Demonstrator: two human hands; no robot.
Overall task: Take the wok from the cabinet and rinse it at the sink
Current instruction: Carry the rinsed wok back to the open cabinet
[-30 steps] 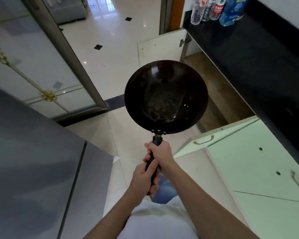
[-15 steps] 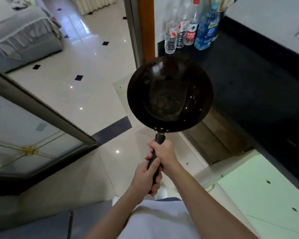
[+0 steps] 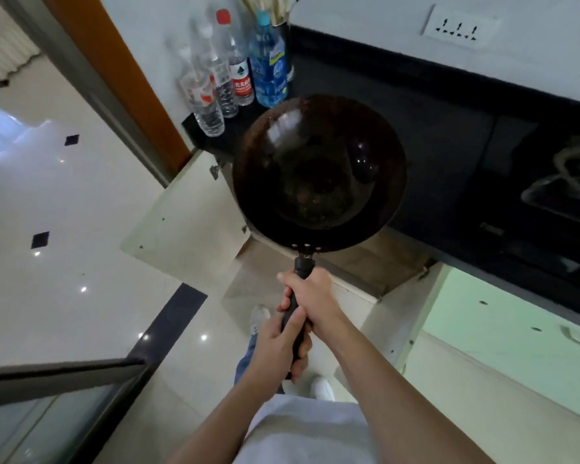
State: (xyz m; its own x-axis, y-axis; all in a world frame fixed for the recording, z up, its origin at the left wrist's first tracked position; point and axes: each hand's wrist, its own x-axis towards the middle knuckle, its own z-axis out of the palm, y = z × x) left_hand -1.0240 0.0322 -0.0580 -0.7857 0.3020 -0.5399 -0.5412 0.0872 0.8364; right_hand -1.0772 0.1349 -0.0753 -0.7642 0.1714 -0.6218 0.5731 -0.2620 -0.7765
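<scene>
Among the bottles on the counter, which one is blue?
The rightmost bottle, beside the chopstick cup. Its body is blue and its cap light blue, while the other bottles are clear.

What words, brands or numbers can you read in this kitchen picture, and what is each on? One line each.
No text can be read for certain.
bottle with the red label: white characters, too blurred to read.
blue bottle: label print too blurred.
front clear bottle: red and white label, unreadable.
wall socket: plug holes only, no text.
wok: no writing.
</scene>
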